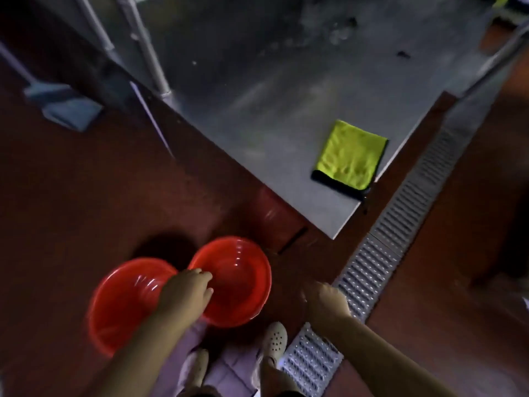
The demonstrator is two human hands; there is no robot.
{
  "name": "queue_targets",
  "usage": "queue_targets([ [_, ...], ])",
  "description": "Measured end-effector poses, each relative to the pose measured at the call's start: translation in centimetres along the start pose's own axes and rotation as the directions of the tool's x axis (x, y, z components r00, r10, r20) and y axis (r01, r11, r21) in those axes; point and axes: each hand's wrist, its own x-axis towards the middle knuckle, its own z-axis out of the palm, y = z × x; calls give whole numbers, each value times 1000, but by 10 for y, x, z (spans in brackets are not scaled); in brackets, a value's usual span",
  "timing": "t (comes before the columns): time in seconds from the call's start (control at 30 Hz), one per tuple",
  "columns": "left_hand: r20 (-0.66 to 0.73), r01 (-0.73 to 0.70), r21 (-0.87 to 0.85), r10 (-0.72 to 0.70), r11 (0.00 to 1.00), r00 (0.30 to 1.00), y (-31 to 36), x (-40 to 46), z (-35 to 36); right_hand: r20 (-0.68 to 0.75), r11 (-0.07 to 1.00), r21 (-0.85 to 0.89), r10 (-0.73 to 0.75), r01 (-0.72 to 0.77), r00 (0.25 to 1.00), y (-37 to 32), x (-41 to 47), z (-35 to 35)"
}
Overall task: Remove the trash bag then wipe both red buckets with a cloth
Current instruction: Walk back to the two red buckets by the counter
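Left hand [187,290] hangs over the spot where the two red buckets meet, fingers loosely spread and holding nothing, tips just above the near rim of the right bucket [243,279]; the left bucket [120,302] sits touching it, nearer and to the left, both on the dark red floor. Right hand [325,300] hovers near the floor drain [380,259], fingers curled, though blur keeps me from telling whether it holds anything. No trash bag shows in either bucket, so that step looks done. What matters next is the cloth [350,157]: it lies flat at the near right corner of the steel counter [257,110], far and to the right of both hands, its long side running away from the person. The right hand is the nearer one to fetch it.
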Motion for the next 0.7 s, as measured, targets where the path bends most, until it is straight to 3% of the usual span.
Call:
queue_targets([
  [0.27, 63, 267, -136, -261, 954, 963, -33, 1, 97, 136, 989, -74, -117, 128, 984, -9, 102, 81],
  [0.57, 230, 451, -166, -411, 877, 882, -76, 57, 291, 167, 993, -11, 121, -121, 979, -14, 206, 233],
  [0.7, 258, 611, -303, -554, 732, 792, -82, 77, 351, 83, 955, 197, 207, -220, 975, -14, 239, 288],
])
